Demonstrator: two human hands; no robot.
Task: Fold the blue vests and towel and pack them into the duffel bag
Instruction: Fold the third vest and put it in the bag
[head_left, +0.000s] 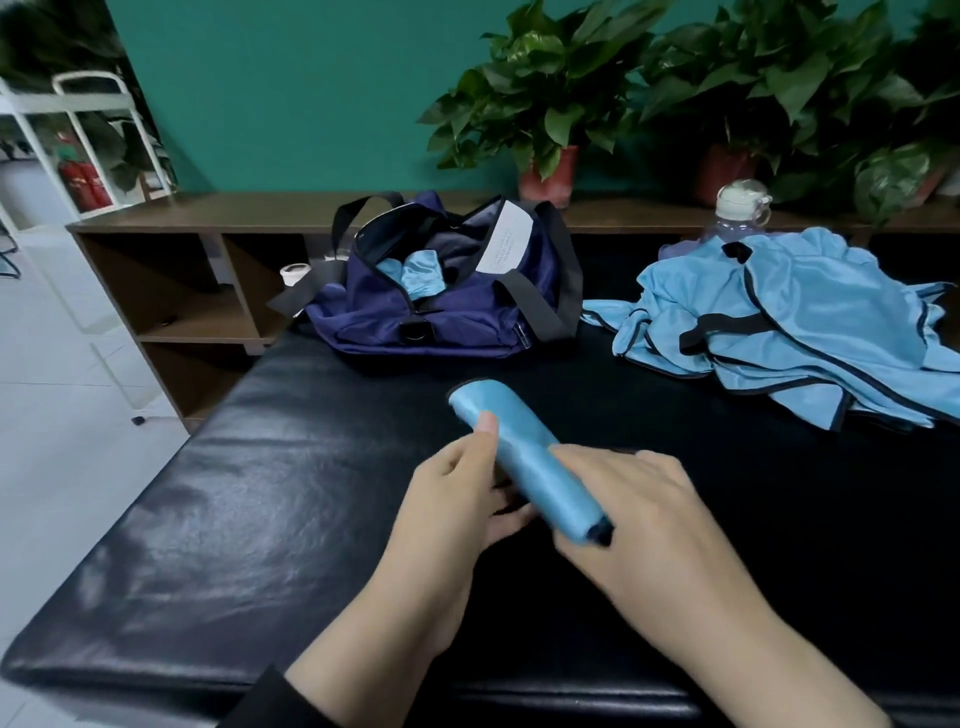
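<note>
Tabletop (218, 519) lies bare and black toward its left edge, giving you room there. Your left hand (462, 499) pinches the rolled blue vest (524, 457) at center frame, thumb on top; your right hand (639, 509) curls its fingers around the roll's near end. Behind, the open duffel bag (441, 312) holds blue fabric. At upper right, the heap of vests (789, 322) nears the tabletop's right edge.

A black padded desk (218, 519) fills the near scene. Behind it runs a brown shelf unit (171, 291) bearing potted plants (550, 104). A clear bottle (740, 213) stands far right; fire extinguishers (85, 182) far left.
</note>
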